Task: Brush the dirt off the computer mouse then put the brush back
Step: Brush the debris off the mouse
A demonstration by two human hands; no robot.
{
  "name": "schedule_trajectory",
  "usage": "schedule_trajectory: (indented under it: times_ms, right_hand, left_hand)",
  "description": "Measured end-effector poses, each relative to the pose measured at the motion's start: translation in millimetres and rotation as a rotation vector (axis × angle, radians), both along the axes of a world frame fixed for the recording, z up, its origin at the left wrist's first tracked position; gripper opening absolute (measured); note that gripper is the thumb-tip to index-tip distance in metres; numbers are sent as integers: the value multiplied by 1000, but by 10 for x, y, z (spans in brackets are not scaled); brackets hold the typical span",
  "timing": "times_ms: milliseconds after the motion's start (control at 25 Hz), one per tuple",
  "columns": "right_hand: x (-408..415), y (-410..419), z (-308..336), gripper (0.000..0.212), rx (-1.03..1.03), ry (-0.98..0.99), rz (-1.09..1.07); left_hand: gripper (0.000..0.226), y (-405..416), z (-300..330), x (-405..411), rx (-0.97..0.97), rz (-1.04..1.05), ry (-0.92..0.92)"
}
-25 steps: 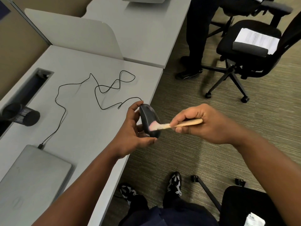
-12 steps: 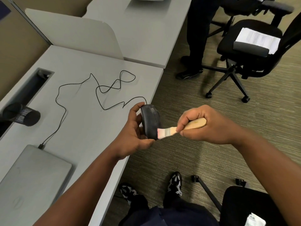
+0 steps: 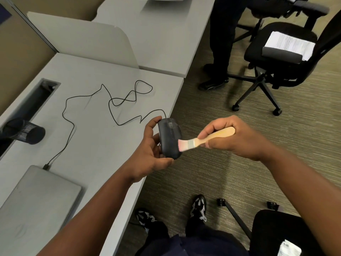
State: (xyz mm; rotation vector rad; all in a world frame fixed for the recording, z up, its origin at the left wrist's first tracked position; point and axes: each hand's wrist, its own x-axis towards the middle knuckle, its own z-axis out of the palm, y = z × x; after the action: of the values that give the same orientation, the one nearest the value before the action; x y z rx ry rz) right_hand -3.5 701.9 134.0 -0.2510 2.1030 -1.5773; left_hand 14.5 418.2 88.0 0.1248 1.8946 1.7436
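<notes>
The left hand [image 3: 147, 154] grips the black computer mouse [image 3: 168, 138] just off the desk [image 3: 96, 137] edge, fingers wrapped around its sides. At its 3 o'clock, the right hand [image 3: 230, 137] pinches the wooden brush [image 3: 204, 139], bristles touching the mouse's lower right. The cable [image 3: 110, 104] trails toward 10 o'clock.

No text can be read; the printed sheets [image 3: 289, 45] on the office chair [image 3: 287, 71] carry lines too small to make out.
</notes>
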Motion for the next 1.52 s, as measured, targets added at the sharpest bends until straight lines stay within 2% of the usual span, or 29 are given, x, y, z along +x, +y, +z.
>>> schedule_trajectory:
  times_ms: [80,160,240,480,640,760,880,1000,1200,1520]
  right_hand:
    - [6,65,-38,19,7,3,-44]
    - [3,44,-46,12,-121,4,-92]
    - [0,-15,-56,14,-240,-9,-109]
    - [-10,7,-147,13,-143,-3,-197]
    - [20,-26,-148,21,-358,-115,-235]
    - [11,-29,-181,11,-306,-132,-256]
    - [-29,17,-186,13,-241,-75,-307]
    - [-36,-21,-174,16,-297,-84,-302]
    - [27,-143,-236,24,-438,-169,-449]
    - [-35,-278,-212,6,-366,-157,-494]
  left_hand:
    - [124,-5,-3,4,1,7,-6]
    - [124,-2,-11,-6,12,2,-14]
    - [124,12,-15,-16,27,-10,-20]
    - [123,13,-17,-7,-13,9,-26]
    - [122,11,13,-22,-45,1,-21]
    - [118,29,26,-12,-31,-23,-31]
    - [115,19,19,8,-34,-27,-45]
    - [114,29,22,32,-50,-34,-55]
    - [112,39,4,75,-67,-48,-88]
    - [107,36,-23,92,37,-78,-183]
